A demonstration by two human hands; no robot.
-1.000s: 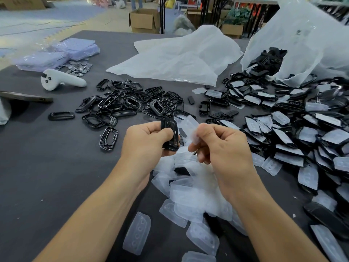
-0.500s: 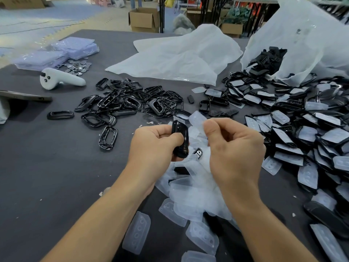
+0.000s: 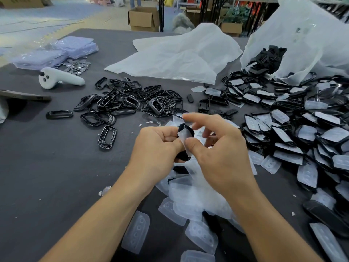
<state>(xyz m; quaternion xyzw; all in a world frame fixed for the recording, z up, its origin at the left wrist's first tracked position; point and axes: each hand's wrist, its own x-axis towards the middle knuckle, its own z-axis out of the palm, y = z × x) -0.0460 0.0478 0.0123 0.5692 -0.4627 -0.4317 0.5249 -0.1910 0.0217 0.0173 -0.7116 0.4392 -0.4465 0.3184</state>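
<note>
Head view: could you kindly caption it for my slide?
Left hand grips a black shell; right hand pinches its clear film.

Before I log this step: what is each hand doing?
Left hand: grips the black shell.
Right hand: pinches the clear pad on that shell.

The left hand (image 3: 156, 148) and the right hand (image 3: 221, 154) are both bare, with plain fingers and short, trimmed nails. The left forearm (image 3: 105, 220) and the right forearm (image 3: 264, 224) are slender, smooth and uncovered right down to the lower edge of the view. Tendons and knuckles show on the back of the right hand, and one of its fingertips is blurred.
</note>
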